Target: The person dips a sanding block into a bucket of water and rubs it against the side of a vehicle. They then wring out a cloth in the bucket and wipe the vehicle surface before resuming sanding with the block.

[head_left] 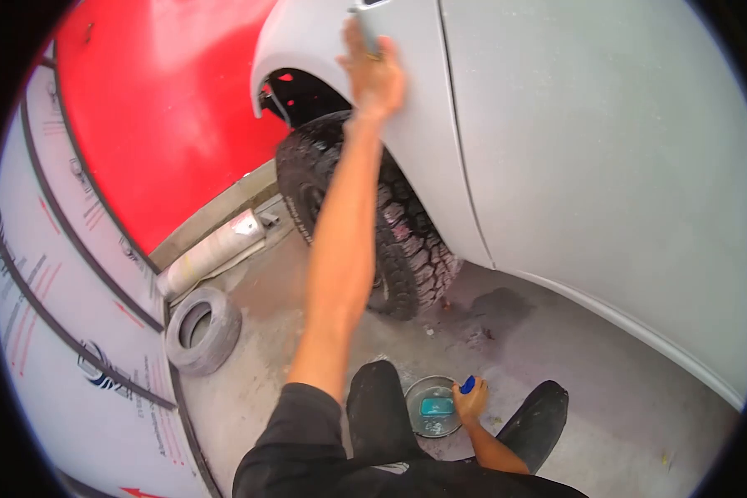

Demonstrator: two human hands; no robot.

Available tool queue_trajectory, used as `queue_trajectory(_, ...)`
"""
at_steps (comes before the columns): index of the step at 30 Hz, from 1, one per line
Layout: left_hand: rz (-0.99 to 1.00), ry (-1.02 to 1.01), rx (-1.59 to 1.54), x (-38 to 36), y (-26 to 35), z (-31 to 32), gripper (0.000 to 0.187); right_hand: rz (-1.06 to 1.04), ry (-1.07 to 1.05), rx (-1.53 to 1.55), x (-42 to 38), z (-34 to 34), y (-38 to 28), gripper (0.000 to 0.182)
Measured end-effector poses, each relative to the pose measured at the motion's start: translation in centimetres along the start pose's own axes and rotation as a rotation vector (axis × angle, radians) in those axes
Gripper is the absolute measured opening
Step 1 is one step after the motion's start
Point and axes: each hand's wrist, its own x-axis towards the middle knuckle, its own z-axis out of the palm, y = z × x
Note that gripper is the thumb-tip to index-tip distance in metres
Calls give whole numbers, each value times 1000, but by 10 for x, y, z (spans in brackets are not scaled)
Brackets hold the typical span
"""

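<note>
My left hand (377,81) is raised against the pale grey front fender (415,100) of a vehicle, above the wheel arch. Motion smears it a little, but its fingers lie along a flat grey pad (368,35) pressed to the panel. Low between my knees, my right hand (471,402) is closed round a small dark blue object (468,384) whose kind I cannot tell. This hand is at the right rim of a round bucket (417,427), in which a turquoise block (436,407) shows.
Under the fender stands a chunky-treaded tyre (423,249). A loose tyre (221,340) and a plastic-wrapped roll (216,249) lie on the concrete floor to the left. Beyond are a red panel (166,108) and a printed white sheet wall (50,332). The vehicle's door (606,166) fills the right.
</note>
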Motion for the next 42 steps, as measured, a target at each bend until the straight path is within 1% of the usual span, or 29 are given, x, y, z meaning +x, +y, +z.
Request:
queue_trajectory(2, 323, 17, 73, -59, 27, 30, 76, 8, -13, 32, -1, 6, -2, 55)
queue_trajectory(4, 232, -49, 128, -53, 14, 10, 76, 24, -31, 71, -3, 5, -1, 55)
queue_trajectory(6, 141, -81, 162, -29, 6, -6, 77, -24, -7, 48, 2, 8, 3, 55)
queue_trajectory(7, -24, -34, 74, -13, 8, -14, 77, -36, 15, 42, 2, 9, 4, 55)
queue_trajectory(8, 12, 8, 69, -11, 13, -10, 76, -38, 24, 32, -3, 11, 6, 55)
queue_trajectory(10, 70, 81, 58, -32, 32, 20, 74, -10, -19, 43, -5, 11, 4, 56)
queue_trajectory(11, 248, 64, 122, -65, 50, 34, 73, -9, -33, 64, -2, 10, 3, 56)
queue_trajectory(14, 209, -62, 160, -54, 30, 9, 74, 11, -60, 43, -12, 5, 10, 56)
queue_trajectory(16, -62, 33, 71, -13, 9, -3, 73, 25, -22, 21, 4, 5, 0, 57)
queue_trajectory(18, -27, 102, 62, -18, 14, 10, 74, 38, -6, -4, -3, 3, -2, 58)
queue_trajectory(20, 281, 109, 117, -75, 41, 45, 74, 31, -3, 30, -2, 8, 4, 59)
queue_trajectory(21, 200, 85, 142, -70, 35, 39, 72, 27, 3, 51, -3, 12, 5, 59)
queue_trajectory(23, 25, 61, 183, -39, 8, 12, 68, 37, -8, 1, -7, 8, 7, 59)
queue_trajectory(24, -54, 53, 202, -25, 7, 9, 66, 38, -5, -18, -1, 8, 4, 59)
queue_trajectory(25, -17, 54, 153, -24, 9, 15, 69, 71, -47, -42, -1, 7, 3, 60)
queue_trajectory(28, 93, 43, 45, -47, 29, 27, 81, 55, -44, 9, -1, 11, 3, 60)
queue_trajectory(30, 269, 3, 113, -83, 39, 35, 79, 51, -46, 46, 1, 11, -4, 59)
queue_trajectory(32, 245, -40, 123, -74, 24, 15, 76, 37, -35, 19, -4, 2, 4, 59)
queue_trajectory(34, 14, 71, 69, -31, 7, -1, 68, 13, 16, -20, -1, 4, -2, 58)
queue_trajectory(36, -24, 256, -16, -29, 9, 16, 59, 36, 4, -7, -3, 2, -3, 59)
queue_trajectory(38, 259, 250, 15, -87, 29, 47, 55, 52, -21, 23, -3, 4, -2, 60)
queue_trajectory(39, 304, 186, 37, -117, 39, 53, 56, 43, -32, 14, -8, 5, -3, 60)
queue_trajectory(40, 270, 173, 27, -114, 33, 49, 56, 33, -39, 2, -10, 5, -3, 60)
queue_trajectory(42, 211, 174, -4, -78, 9, 27, 55, 6, -10, -13, 8, 3, -1, 59)
